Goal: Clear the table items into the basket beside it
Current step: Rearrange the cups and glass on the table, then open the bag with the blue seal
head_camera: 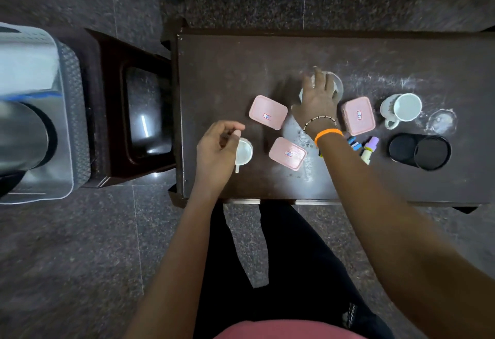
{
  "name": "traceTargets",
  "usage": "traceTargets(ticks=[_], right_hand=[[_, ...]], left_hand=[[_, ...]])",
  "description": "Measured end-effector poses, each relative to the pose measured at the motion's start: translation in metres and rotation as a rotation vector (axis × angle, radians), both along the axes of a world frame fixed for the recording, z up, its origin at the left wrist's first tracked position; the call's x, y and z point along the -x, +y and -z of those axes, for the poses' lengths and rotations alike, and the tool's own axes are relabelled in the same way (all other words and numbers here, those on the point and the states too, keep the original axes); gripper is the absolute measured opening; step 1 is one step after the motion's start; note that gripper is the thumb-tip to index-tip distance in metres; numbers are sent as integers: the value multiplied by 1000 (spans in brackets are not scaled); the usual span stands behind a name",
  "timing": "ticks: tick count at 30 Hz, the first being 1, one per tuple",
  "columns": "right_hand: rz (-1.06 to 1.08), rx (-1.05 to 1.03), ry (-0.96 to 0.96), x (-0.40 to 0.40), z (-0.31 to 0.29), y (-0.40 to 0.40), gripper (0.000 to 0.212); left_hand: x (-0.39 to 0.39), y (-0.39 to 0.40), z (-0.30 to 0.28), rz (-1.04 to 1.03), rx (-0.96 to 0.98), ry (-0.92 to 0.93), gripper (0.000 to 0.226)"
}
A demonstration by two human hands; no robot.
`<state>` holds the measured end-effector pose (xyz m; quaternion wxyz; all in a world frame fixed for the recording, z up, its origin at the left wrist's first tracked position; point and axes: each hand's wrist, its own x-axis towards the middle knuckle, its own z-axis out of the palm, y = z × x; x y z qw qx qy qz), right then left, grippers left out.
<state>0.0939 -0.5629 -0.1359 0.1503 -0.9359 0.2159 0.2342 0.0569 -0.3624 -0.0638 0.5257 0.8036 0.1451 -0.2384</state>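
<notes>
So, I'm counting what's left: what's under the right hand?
The right hand covers a clear glass item; only its curved rim shows. Its contents and exact shape are hidden.

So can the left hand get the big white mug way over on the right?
Probably not easily. The left hand is at the small cup near the table's left end, and the right arm lies across the way to the big mug.

basket (34, 113) cut off at left edge, clear object (336, 84) half hidden under right hand (317, 100)
</notes>
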Motion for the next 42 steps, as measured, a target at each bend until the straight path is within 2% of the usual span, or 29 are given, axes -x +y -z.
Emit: traceTargets(ticks=[6,12,17,21,27,31,34,39,42], right_hand=[[-301,-240,-197,-8,-37,134,38],[-607,-439,-327,-35,-72,301,37],[-840,-331,-235,-78,-56,403,42],[-957,-85,-59,-109,-27,455,45],[-917,78,159,-139,0,484,46],[-854,58,76,-146,0,490,47],[-699,-81,-114,-146,-18,477,41],[-271,-520,-397,-112,-71,435,43],[-133,-675,-433,-75,-99,405,42]], left_hand=[[-6,89,-13,-174,7,-55,19],[-15,215,-16,-299,-91,-126,22],[-27,306,-6,-345,-113,-98,21],[-33,349,6,-339,-94,-48,19],[-36,367,19,-314,-4,-28,17],[-34,368,19,-336,45,-9,15],[-37,362,10,-351,102,19,21],[-54,334,-8,-417,127,-58,18],[-65,307,-23,-479,177,-112,11]])
